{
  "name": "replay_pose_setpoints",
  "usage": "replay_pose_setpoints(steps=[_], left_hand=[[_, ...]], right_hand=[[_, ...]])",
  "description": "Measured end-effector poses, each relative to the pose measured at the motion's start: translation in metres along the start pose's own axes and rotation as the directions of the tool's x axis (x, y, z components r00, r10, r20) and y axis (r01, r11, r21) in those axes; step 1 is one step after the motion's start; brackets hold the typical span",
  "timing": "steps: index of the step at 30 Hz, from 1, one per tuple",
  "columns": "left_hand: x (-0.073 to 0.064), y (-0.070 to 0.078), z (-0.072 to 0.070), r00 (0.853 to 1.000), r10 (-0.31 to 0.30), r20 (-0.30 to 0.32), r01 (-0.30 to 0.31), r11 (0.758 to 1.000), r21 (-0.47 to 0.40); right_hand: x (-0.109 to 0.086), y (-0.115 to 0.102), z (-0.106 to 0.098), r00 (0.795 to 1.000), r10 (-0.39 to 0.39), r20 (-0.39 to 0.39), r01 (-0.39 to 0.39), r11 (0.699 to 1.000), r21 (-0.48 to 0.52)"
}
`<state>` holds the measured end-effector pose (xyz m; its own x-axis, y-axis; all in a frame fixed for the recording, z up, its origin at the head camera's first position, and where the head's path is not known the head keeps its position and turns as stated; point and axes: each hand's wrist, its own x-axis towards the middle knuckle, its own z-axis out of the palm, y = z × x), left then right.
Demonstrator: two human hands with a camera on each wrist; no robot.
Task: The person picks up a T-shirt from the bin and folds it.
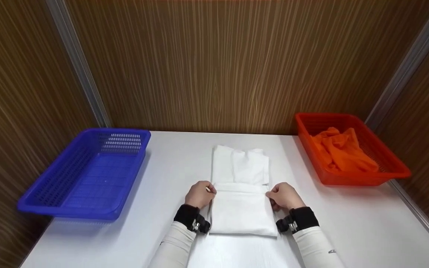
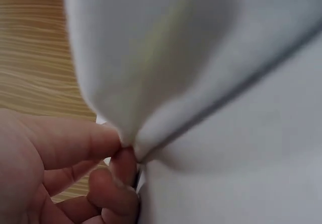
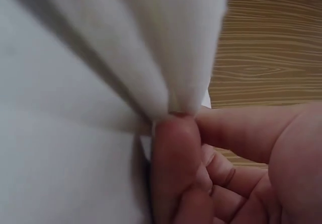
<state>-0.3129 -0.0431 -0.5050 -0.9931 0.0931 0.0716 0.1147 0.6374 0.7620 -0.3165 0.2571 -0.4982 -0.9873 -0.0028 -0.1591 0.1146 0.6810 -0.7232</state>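
Note:
A white garment point(image 1: 242, 214) lies on the table between both hands, folded into a narrow strip. Its near part is doubled over in a smooth square, while the far part point(image 1: 250, 167) shows a loose overlapping layer. My left hand point(image 1: 200, 194) pinches the left edge of the fold between thumb and finger. On the opposite edge, my right hand point(image 1: 284, 196) pinches the cloth in the same way. In the left wrist view the cloth point(image 2: 226, 108) bunches upward from the fingertips. The right wrist view shows gathered cloth point(image 3: 188, 48) rising above the thumb and finger.
A blue plastic basket point(image 1: 130, 175) stands on the left of the white table point(image 1: 177, 156). At the right is a red basket point(image 1: 352, 179) with orange cloth point(image 1: 343, 150) inside. Wood-grain panels point(image 1: 199, 67) enclose the back and sides.

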Motion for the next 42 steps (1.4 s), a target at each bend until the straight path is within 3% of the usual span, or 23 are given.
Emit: replay_pose_setpoints(steps=[13,16,18,20,24,26,27,29,33,35,39,42], left_hand=[[-0.006,0.009,-0.009,0.999,-0.044,-0.018,0.045,0.994,0.096],[-0.013,0.026,-0.013,1.000,0.002,0.012,-0.003,0.995,0.101],[-0.019,0.041,-0.013,0.993,0.067,0.094,-0.074,0.995,0.074],[-0.026,0.055,-0.009,0.967,0.123,0.225,-0.135,0.990,0.039],[-0.043,0.065,0.006,0.861,0.163,0.481,-0.234,0.968,0.091],[-0.050,0.061,0.012,0.833,0.163,0.529,-0.270,0.954,0.132],[-0.053,0.058,0.013,0.827,0.166,0.537,-0.283,0.949,0.142],[-0.056,0.052,0.015,0.823,0.176,0.540,-0.296,0.945,0.143],[-0.060,0.045,0.017,0.817,0.200,0.541,-0.310,0.943,0.120],[-0.062,0.044,0.018,0.819,0.218,0.531,-0.339,0.930,0.142],[-0.067,0.047,0.022,0.844,0.258,0.471,-0.417,0.867,0.273],[-0.070,0.050,0.024,0.849,0.299,0.436,-0.475,0.795,0.379]], right_hand=[[-0.008,-0.008,-0.005,0.997,-0.065,-0.038,0.062,0.995,-0.075],[-0.018,-0.024,-0.004,0.990,-0.144,-0.012,0.143,0.989,-0.042],[-0.026,-0.037,-0.002,0.970,-0.233,0.077,0.233,0.973,0.007],[-0.034,-0.048,0.003,0.924,-0.325,0.200,0.325,0.945,0.036],[-0.051,-0.056,0.018,0.796,-0.407,0.447,0.412,0.906,0.090],[-0.057,-0.053,0.025,0.760,-0.394,0.516,0.401,0.910,0.104],[-0.059,-0.049,0.028,0.755,-0.376,0.537,0.375,0.920,0.115],[-0.062,-0.042,0.029,0.758,-0.334,0.560,0.323,0.938,0.123],[-0.061,-0.027,0.022,0.793,-0.260,0.551,0.251,0.963,0.093],[-0.059,-0.023,0.016,0.803,-0.236,0.547,0.238,0.969,0.068],[-0.059,-0.023,0.011,0.818,-0.243,0.521,0.279,0.960,0.010],[-0.065,-0.031,0.012,0.834,-0.335,0.437,0.402,0.913,-0.067]])
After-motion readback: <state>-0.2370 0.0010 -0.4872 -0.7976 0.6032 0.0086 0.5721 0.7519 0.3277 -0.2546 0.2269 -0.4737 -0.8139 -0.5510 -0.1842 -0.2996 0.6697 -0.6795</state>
